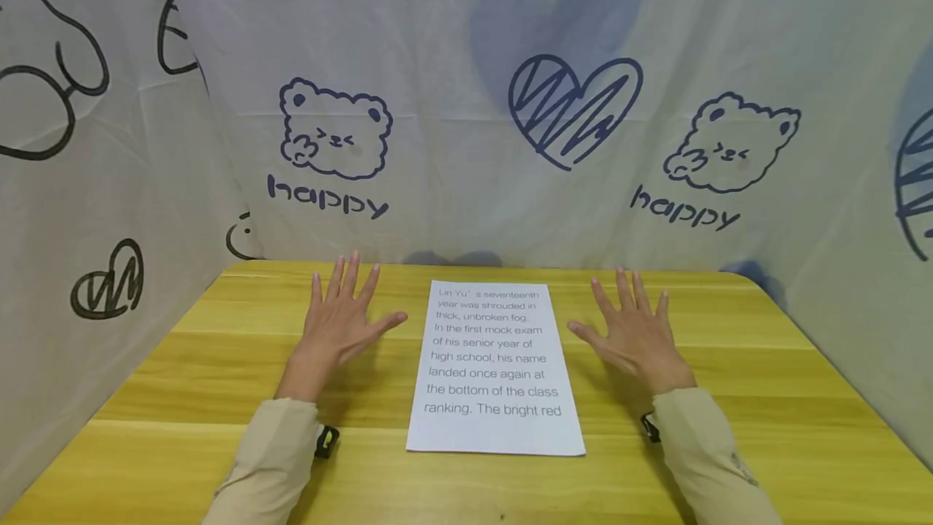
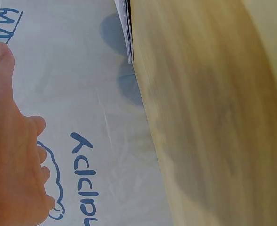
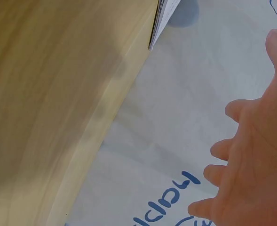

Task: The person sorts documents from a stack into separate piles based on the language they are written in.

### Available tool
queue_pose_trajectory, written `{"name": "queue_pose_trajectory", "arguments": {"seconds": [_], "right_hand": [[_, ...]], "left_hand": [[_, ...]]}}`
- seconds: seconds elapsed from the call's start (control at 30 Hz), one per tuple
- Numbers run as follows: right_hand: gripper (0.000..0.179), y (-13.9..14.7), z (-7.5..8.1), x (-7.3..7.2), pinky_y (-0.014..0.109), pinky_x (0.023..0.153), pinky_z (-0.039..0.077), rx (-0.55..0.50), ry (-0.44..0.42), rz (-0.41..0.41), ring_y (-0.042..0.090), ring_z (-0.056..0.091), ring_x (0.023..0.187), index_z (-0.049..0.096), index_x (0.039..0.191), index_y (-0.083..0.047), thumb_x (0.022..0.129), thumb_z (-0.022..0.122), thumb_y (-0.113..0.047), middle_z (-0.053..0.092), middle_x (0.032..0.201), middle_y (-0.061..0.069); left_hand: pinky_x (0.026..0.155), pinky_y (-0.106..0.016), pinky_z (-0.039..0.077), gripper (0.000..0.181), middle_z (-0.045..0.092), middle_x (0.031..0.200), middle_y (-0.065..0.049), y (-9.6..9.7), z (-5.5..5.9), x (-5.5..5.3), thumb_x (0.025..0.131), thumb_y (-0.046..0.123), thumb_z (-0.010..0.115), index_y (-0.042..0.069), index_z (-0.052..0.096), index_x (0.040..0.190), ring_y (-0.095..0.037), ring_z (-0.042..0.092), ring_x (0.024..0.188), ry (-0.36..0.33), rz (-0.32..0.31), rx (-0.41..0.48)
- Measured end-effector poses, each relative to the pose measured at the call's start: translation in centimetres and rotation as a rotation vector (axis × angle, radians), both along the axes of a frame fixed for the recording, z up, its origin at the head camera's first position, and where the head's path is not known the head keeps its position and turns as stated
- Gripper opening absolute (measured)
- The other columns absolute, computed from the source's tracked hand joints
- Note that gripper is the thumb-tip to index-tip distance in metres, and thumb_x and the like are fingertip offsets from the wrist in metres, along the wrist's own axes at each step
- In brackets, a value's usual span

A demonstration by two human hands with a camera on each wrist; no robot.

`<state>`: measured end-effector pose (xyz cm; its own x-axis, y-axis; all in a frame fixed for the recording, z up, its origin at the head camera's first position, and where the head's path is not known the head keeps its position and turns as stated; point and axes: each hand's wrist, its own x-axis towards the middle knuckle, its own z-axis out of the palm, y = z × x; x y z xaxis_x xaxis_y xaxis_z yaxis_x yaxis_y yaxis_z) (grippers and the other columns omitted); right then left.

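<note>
A stack of white paper sheets [image 1: 496, 436] with printed English text on top lies on the wooden table between the two hands. To its left, my left hand [image 1: 337, 330] is held over the table with fingers spread and thumb pointing toward the paper. My right hand [image 1: 634, 339] mirrors it on the right side, fingers fanned out and thumb toward the sheets. Both hands hold nothing and are apart from the paper. In the left wrist view the stack's edge [image 2: 125, 28] shows several layers; the right wrist view also catches the stack's corner [image 3: 162, 21].
The yellow wood-grain table [image 1: 182, 444] reaches back to a white cloth backdrop [image 1: 452, 168] with drawn bears, hearts and the word "happy". More cloth hangs at the left and right sides. Beige sleeves [image 1: 270, 452] cover the forearms, and a black band [image 1: 327, 441] shows at the left wrist.
</note>
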<state>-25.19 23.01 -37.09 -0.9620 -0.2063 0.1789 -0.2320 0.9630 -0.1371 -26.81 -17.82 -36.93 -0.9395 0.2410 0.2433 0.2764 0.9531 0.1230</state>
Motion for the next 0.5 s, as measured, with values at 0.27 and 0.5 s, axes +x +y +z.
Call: {"name": "queue_pose_trajectory", "arguments": {"seconds": [0.27, 0.5], "right_hand": [[0.088, -0.23, -0.12, -0.1, 0.068, 0.105, -0.008, -0.009, -0.012, 0.01, 0.048, -0.001, 0.141, 0.022, 0.152, -0.002, 0.094, 0.035, -0.066, 0.003, 0.155, 0.031], [0.081, -0.7, -0.13, -0.52, 0.066, 0.108, 0.005, -0.133, -0.029, 0.019, 0.05, 0.005, 0.14, 0.016, 0.153, 0.0, 0.098, 0.045, -0.052, 0.002, 0.155, 0.032]], "left_hand": [[0.11, -0.059, -0.009, 0.087, -0.009, 0.158, -0.021, 0.35, 0.12, -0.04, 0.096, 0.064, 0.032, 0.004, 0.009, 0.154, -0.038, -0.01, 0.143, -0.082, -0.004, 0.149], [0.111, -0.059, -0.002, 0.083, -0.013, 0.157, -0.021, 0.83, 0.65, -0.02, 0.1, 0.046, 0.045, 0.001, 0.0, 0.153, -0.039, -0.013, 0.142, -0.199, -0.048, 0.441]]}}
